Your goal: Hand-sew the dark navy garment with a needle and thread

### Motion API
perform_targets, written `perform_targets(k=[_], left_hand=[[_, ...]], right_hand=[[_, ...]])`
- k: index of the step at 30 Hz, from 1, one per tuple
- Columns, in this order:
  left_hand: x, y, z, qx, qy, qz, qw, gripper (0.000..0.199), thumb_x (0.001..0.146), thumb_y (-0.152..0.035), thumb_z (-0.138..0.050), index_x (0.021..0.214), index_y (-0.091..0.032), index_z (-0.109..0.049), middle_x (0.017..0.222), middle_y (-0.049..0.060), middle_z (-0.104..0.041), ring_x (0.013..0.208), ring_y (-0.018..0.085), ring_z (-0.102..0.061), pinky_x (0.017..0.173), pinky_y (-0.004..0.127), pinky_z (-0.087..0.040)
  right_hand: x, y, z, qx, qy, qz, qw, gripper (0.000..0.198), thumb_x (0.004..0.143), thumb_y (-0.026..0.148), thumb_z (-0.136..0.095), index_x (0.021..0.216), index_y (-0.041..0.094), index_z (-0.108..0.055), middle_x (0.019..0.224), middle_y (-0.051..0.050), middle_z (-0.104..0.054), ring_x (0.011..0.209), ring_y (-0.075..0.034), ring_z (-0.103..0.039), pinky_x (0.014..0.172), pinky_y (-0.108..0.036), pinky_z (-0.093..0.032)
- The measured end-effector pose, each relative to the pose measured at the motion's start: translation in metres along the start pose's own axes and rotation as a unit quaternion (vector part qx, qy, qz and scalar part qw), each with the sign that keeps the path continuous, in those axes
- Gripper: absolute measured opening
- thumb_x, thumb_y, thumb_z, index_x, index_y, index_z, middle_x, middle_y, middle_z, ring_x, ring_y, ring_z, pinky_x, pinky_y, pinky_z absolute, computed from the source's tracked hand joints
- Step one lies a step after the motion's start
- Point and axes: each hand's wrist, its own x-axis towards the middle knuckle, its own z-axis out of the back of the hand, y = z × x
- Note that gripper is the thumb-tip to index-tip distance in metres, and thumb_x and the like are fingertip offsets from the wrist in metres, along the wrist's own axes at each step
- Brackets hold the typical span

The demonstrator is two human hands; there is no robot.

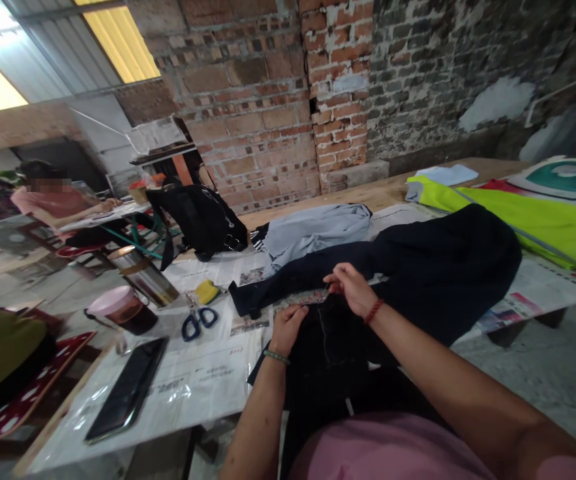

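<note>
A dark navy garment (433,260) lies across the table and over my lap. My left hand (288,327), with a green bead bracelet at the wrist, is closed and pinches an edge of the dark cloth. My right hand (352,288), wearing a red bracelet, is just above and to the right. Its thumb and finger pinch a thin, light, needle-like thing that is too small to make out clearly. A light line of thread (324,333) runs down the dark cloth below the fingers.
Left of the cloth are scissors (199,321), a yellow item (207,292), a phone (128,390), a lidded cup (125,310) and a metal flask (145,277). Behind are a black bag (198,220) and grey cloth (318,230). A neon vest (533,220) and an iron (563,177) lie right. People sit left.
</note>
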Motion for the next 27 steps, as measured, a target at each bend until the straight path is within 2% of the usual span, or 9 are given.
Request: perform_targets(k=[4,9,12,19,27], left_hand=[[-0.001,-0.003,0.000,-0.004,-0.002,-0.003,1.000,0.038,0.065,-0.037,-0.056,0.041,-0.017,-0.036,0.045,-0.005,-0.027,0.043,0.007,-0.027,0.041,0.021,-0.021],[-0.004,-0.005,-0.001,-0.019,0.005,0.010,1.000,0.039,0.065,-0.038,-0.057,0.041,-0.017,-0.033,0.045,-0.006,-0.025,0.043,0.006,-0.025,0.041,0.021,-0.020],[-0.004,-0.003,-0.001,-0.025,0.007,0.015,1.000,0.039,0.064,-0.040,-0.057,0.042,-0.017,-0.034,0.046,-0.006,-0.026,0.043,0.006,-0.025,0.040,0.021,-0.019],[-0.003,0.004,0.000,-0.027,0.009,0.019,0.999,0.040,0.065,-0.042,-0.056,0.043,-0.017,-0.034,0.046,-0.006,-0.025,0.043,0.006,-0.024,0.041,0.021,-0.019],[-0.003,0.006,0.000,-0.047,0.011,0.037,0.998,0.039,0.065,-0.041,-0.057,0.044,-0.016,-0.036,0.046,-0.006,-0.027,0.042,0.005,-0.025,0.039,0.020,-0.019]], right_hand=[[0.012,0.035,0.011,0.060,-0.011,0.038,0.997,0.022,0.071,0.035,-0.055,0.079,0.023,-0.039,0.057,0.007,-0.056,0.038,-0.007,-0.049,0.042,-0.020,-0.040],[0.015,0.068,0.036,0.093,-0.025,0.102,0.990,0.019,0.070,0.022,-0.058,0.081,0.021,-0.042,0.057,0.007,-0.056,0.049,-0.010,-0.059,0.050,-0.023,-0.048],[0.014,0.081,0.051,0.093,-0.038,0.142,0.985,0.016,0.069,0.015,-0.058,0.077,0.019,-0.044,0.058,0.006,-0.057,0.053,-0.010,-0.061,0.053,-0.023,-0.050],[0.014,0.111,0.075,0.090,-0.101,0.223,0.965,0.011,0.072,0.008,-0.053,0.073,0.016,-0.046,0.055,0.002,-0.057,0.051,-0.013,-0.061,0.049,-0.024,-0.049],[0.017,0.133,0.099,0.065,-0.173,0.317,0.930,0.014,0.072,0.002,-0.047,0.071,0.016,-0.048,0.052,0.003,-0.055,0.048,-0.013,-0.060,0.048,-0.023,-0.048]])
